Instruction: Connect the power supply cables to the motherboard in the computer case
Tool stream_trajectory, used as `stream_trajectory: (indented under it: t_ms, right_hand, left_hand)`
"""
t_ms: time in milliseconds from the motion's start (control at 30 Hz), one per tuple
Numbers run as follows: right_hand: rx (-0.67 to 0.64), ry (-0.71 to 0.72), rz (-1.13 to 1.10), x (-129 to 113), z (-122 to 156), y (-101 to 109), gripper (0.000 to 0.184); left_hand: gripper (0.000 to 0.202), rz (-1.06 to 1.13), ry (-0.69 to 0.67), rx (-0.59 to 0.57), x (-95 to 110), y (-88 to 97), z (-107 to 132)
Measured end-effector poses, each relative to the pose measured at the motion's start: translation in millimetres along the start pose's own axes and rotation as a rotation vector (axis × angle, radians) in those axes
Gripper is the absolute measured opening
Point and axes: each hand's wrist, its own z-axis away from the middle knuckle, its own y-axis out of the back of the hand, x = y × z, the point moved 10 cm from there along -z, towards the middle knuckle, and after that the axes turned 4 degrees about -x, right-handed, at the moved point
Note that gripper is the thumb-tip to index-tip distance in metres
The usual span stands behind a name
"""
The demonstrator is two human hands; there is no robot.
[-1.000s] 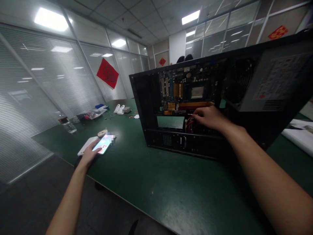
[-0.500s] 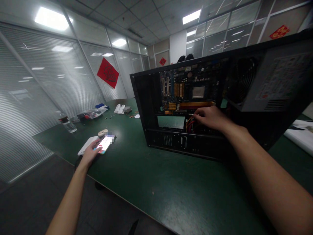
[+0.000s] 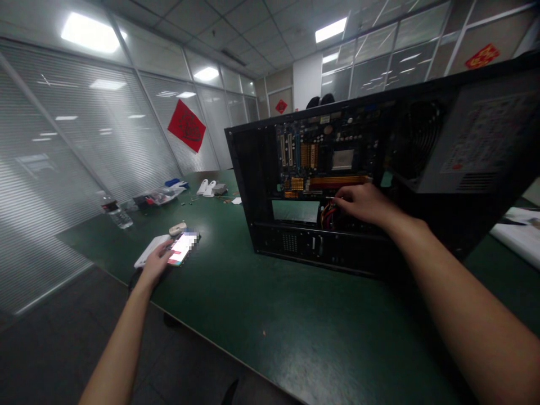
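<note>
Inside the open case (image 3: 379,169), low by the red cables (image 3: 327,214), the right hand (image 3: 365,203) has its fingers curled, pinching something too small to tell. Far off to the left, the left hand (image 3: 157,262) lies loose on the desk (image 3: 261,315), fingertips touching a lit phone (image 3: 182,248), whose long axis runs away from that hand. Both hands are well apart.

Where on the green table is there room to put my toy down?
Bare table lies between the phone and the open computer case, down to the near edge. It is crowded at the far left end, round the bottle.
</note>
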Motion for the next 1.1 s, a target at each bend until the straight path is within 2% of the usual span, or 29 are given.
stream_trajectory:
  t_ms: [533, 767, 867, 1000, 1100]
  right_hand:
    - [0.056, 0.032, -0.017, 2, -2, -1, 0.023]
    - [0.054, 0.039, -0.023, 0, -2, 0, 0.023]
    - [0.058, 0.035, -0.028, 0, -1, 1, 0.024]
    - [0.066, 0.054, -0.031, -3, 0, 3, 0.022]
    - [0.072, 0.057, -0.022, -2, 0, 3, 0.022]
  left_hand:
    - [0.057, -0.011, 0.029, 0.043, 2, 2.0, 2]
    - [0.069, -0.136, 0.016, 0.026, 19, 1.6, 12]
    - [0.081, -0.255, 0.023, 0.01, 26, -4.0, 22]
    - [0.089, -0.435, -0.039, -0.001, 36, -14.7, 31]
    - [0.087, -0.48, -0.006, 0.017, 33, -15.0, 34]
